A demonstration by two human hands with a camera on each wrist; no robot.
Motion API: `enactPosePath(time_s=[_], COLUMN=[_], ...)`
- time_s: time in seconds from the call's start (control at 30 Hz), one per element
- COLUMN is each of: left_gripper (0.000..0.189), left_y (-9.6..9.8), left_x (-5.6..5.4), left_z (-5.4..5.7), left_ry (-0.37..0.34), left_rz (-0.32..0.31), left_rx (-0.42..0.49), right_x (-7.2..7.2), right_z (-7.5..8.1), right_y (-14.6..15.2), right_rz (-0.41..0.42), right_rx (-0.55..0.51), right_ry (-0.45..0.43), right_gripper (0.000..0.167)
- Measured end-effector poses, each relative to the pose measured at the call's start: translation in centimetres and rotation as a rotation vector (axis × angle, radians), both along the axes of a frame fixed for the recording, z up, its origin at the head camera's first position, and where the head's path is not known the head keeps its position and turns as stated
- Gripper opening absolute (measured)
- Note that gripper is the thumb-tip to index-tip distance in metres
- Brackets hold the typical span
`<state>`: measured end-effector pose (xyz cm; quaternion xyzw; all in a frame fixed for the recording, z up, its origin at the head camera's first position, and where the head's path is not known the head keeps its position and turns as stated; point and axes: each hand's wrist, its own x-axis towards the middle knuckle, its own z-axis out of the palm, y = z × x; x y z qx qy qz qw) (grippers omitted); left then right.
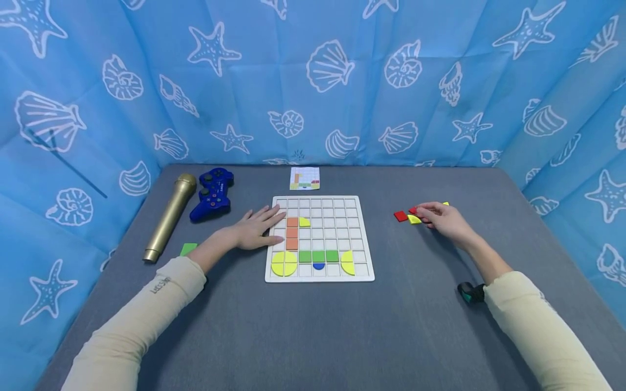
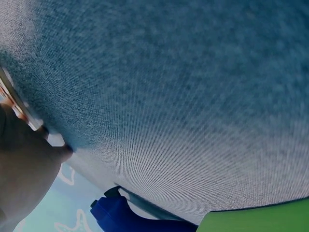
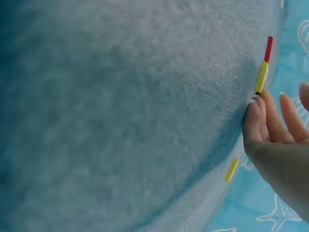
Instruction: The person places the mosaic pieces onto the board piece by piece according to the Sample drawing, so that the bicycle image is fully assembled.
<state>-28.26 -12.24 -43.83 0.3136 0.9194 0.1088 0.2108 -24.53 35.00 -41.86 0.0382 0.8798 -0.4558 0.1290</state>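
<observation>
A white grid board [image 1: 369, 276] lies mid-table with orange squares [image 1: 292, 233], green squares [image 1: 318, 256], yellow quarter-round tiles [image 1: 277, 269] and a blue half-round tile [image 1: 319, 266] on it. My left hand [image 1: 255, 229] rests with fingers spread over its left edge. To the right of the board, the fingertips of my right hand [image 1: 446, 221] are at a small group of tiles: a red square [image 1: 400, 216], another red tile [image 1: 413, 210] and a yellow tile [image 1: 414, 219]. In the right wrist view its fingers are bent beside the yellow tile [image 3: 262, 77]; whether they pinch a tile is hidden.
A small pattern card [image 1: 305, 178] lies behind the board. On the left are a gold microphone [image 1: 171, 217], a blue game controller [image 1: 213, 194] and a green piece [image 1: 188, 248] by the left forearm. Another yellow tile [image 3: 231, 169] lies past the right hand. Blue curtains border the table.
</observation>
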Motion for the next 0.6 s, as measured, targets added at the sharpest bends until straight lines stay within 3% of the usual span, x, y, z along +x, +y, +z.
enactPosePath(time_s=[0.13, 0.33, 0.6], left_gripper=[0.076, 0.076, 0.076], left_y=[0.0, 0.0, 0.0], left_x=[0.1, 0.2, 0.1], left_z=[-0.1, -0.1, 0.0], left_ry=[0.002, 0.003, 0.002], left_rz=[0.002, 0.006, 0.006], left_rx=[-0.002, 0.005, 0.004], right_x=[-0.3, -0.8, -1.1], right_z=[-0.6, -1.3, -1.3], right_y=[-0.1, -0.4, -0.5], right_rz=[0.038, 0.092, 0.11], right_rx=[0.089, 0.114, 0.176], right_ry=[0.083, 0.215, 0.225], right_gripper=[0.051, 0.039, 0.038])
